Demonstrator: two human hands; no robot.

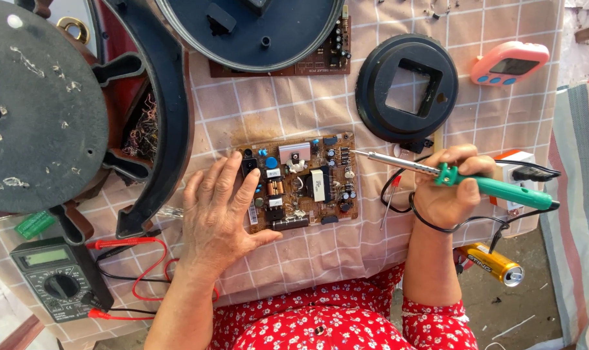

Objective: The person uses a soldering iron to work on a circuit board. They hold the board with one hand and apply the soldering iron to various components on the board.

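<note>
Circuit board point(299, 181), judged light, stiff and fragile, is pinned flat by the open left hand point(218, 210) at nine o'clock. Soldering iron point(466, 183) is gripped by the closed right hand point(446, 194) at three o'clock; edges seem safest for holding.

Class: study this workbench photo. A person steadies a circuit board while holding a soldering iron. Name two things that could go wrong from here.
1. The soldering iron tip sits near the circuit board edge, where the left hand lies flat; a slip might burn fingers.
2. The black cable loops round the right hand; a snag could jerk the tip.
</note>
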